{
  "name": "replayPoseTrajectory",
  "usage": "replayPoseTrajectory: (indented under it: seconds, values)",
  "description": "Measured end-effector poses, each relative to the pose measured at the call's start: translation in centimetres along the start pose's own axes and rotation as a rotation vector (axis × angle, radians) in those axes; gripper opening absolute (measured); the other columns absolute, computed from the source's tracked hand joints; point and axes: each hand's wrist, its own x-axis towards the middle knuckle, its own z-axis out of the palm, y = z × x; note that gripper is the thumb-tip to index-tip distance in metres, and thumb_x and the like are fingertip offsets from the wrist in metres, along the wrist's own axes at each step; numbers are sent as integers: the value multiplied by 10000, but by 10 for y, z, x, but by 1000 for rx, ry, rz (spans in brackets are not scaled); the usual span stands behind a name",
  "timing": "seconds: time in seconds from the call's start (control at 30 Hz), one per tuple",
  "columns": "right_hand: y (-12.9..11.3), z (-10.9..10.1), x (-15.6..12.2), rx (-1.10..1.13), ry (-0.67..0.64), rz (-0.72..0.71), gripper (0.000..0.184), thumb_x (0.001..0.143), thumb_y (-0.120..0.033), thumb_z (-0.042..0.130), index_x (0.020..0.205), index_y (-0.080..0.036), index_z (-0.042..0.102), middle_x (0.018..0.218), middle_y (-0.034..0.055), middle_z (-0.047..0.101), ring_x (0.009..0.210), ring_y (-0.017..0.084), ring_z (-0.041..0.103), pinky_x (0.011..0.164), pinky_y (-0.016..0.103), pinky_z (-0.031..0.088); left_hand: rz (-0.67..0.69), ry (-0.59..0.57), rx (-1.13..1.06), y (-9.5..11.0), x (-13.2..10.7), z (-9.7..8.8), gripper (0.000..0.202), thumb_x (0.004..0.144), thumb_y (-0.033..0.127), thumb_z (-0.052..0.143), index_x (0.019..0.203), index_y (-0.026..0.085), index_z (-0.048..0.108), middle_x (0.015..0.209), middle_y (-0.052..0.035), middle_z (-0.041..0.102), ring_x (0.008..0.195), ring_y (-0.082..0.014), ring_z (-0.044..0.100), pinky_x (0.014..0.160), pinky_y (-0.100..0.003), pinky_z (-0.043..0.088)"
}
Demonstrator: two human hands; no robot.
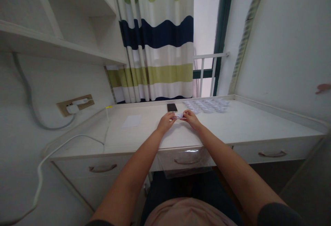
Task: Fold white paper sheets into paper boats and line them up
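Observation:
Over the middle of the white desk (144, 138), a small piece of white paper (178, 116) is stretched between my two hands. It looks partly folded, but its exact shape is too small to make out. My left hand (166, 121) pinches its left end between thumb and fingers. At the right end, my right hand (190, 118) grips it the same way. Just behind my hands lies a dark phone (172, 107). Rows of several small whitish folded pieces (207, 105) lie at the back right of the desk.
A flat white sheet (131, 121) lies left of my hands. A clear plastic bag (184, 162) hangs at the desk's front edge over a drawer. The white cable (74, 137) crosses the left side. Shelves (77, 46) overhang the left, and a striped curtain (157, 57) hangs behind.

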Motion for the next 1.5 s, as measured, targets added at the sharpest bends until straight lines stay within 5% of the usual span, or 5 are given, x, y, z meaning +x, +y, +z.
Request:
replayPoseTrajectory:
  seconds: [0.23, 0.4, 0.53, 1.0, 1.5]
  values:
    - [-7, 3, -5, -45, -50, -15, 189, 619, -290, 578, 785, -237, 506, 637, -55, 536, 652, 111, 544, 690, 324, 499, -8, 13, 26, -3, 0, 2, 126, 757, 171, 524, 794, 164, 645, 983, -83, 586, 891, -157, 551, 753, -288, 492]
    - [-5, 1, -3, -365, -179, -111, 157, 578, -263, 621, 716, -188, 622, 689, 2, 615, 600, 126, 543, 645, 310, 479, -54, 28, 15, -10, 0, 4, 122, 736, 149, 542, 819, 156, 630, 934, -78, 599, 828, -150, 564, 744, -307, 492]
    - [1, -2, -1, -507, -152, -197, 201, 544, -310, 687, 686, -172, 653, 705, 44, 650, 637, 162, 573, 656, 318, 468, -32, -9, 41, -9, -1, 3, 76, 724, 149, 554, 743, 160, 627, 942, -76, 596, 859, -154, 559, 739, -296, 490]
    - [9, -5, -1, -589, -127, -259, 236, 584, -338, 688, 758, -178, 675, 807, 58, 647, 698, 156, 584, 673, 313, 490, -80, -15, -42, -10, 0, 3, 76, 702, 172, 589, 664, 147, 650, 933, -93, 631, 812, -150, 586, 733, -290, 490]
    - [1, -2, -3, -596, -167, -301, 209, 589, -398, 683, 673, -207, 693, 759, 51, 589, 685, 151, 556, 636, 297, 494, -304, -59, -93, -15, 3, 3, 136, 638, 252, 622, 680, 142, 690, 615, -37, 655, 574, -128, 567, 586, -237, 435]
